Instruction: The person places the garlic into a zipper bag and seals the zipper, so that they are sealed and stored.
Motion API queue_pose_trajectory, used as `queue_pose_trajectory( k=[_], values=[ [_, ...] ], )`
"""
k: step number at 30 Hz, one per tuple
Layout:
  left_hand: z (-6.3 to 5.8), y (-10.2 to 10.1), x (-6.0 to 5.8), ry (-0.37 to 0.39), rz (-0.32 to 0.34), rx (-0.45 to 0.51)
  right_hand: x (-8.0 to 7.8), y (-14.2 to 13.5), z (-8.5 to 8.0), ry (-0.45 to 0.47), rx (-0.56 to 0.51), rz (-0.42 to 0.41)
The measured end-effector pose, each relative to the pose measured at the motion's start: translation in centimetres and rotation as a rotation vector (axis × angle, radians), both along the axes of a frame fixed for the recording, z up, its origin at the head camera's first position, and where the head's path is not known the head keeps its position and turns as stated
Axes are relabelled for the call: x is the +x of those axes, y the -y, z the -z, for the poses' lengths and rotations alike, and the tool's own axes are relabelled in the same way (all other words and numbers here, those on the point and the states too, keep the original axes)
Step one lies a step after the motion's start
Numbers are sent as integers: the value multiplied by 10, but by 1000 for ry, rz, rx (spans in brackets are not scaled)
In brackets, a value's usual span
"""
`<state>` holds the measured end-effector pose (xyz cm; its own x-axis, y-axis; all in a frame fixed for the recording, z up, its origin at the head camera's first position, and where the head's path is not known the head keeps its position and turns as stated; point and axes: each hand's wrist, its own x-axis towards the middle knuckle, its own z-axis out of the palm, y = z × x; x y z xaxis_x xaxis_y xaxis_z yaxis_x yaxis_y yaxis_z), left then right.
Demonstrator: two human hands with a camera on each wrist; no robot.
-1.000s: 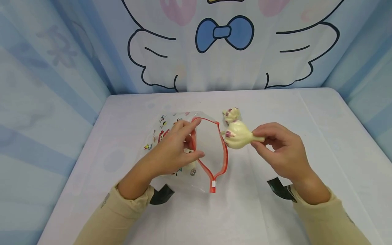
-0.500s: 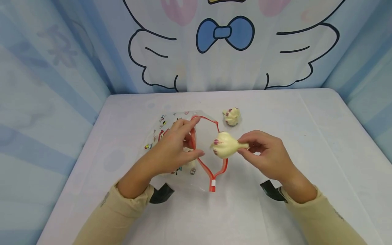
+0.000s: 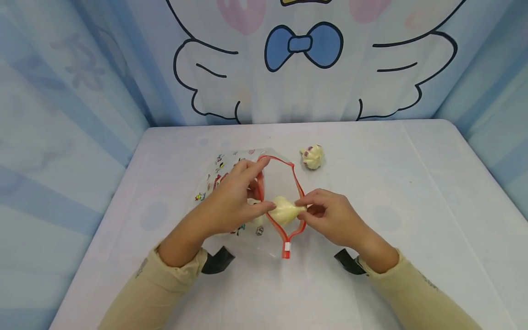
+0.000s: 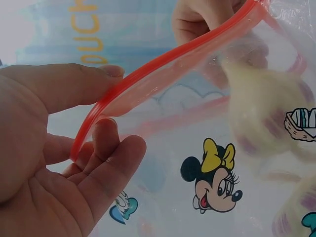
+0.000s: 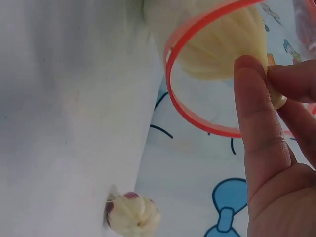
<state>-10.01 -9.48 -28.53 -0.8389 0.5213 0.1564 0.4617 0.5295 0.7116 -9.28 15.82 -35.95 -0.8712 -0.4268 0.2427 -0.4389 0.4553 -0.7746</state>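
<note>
A clear plastic zip bag [image 3: 268, 247] with a red zip rim and printed cartoon figures lies in mid-table, its mouth held wide. My left hand [image 3: 231, 201] pinches one side of the rim; in the left wrist view the red strip runs between thumb and fingers. By its stem, my right hand [image 3: 330, 215] grips a pale garlic bulb [image 3: 283, 211] with purplish marks. The bulb is in the bag's mouth, and in the left wrist view this garlic bulb [image 4: 266, 111] shows through the plastic. Below it, a second garlic bulb [image 4: 298, 210] is partly visible, cut off by the frame.
Another garlic bulb [image 3: 312, 157] lies on the white table [image 3: 392, 183] behind the bag. A white zip slider [image 3: 287, 246] sits at the rim's near end. A curtain [image 3: 305, 91] with a cartoon print hangs beyond the table's back edge.
My right hand has moved left and nearer with its garlic bulb, from beside the bag into the mouth. My left hand stays at the rim.
</note>
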Motion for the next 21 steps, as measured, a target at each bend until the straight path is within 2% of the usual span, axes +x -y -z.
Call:
queue_pose_trajectory(
  k=[3,5,12,16,21],
  values=[
    [1,0,0,-5,1,-1,1,6,3,34,11,13],
    [1,0,0,-11,2,-5,1,9,6,22,25,33],
    [2,-1,0,-17,12,15,3,16,7,-148,101,89],
    [1,-2,1,5,24,39,3,19,9,-144,104,104],
    [2,-3,2,16,34,61,2,25,12,-96,109,101]
  ],
)
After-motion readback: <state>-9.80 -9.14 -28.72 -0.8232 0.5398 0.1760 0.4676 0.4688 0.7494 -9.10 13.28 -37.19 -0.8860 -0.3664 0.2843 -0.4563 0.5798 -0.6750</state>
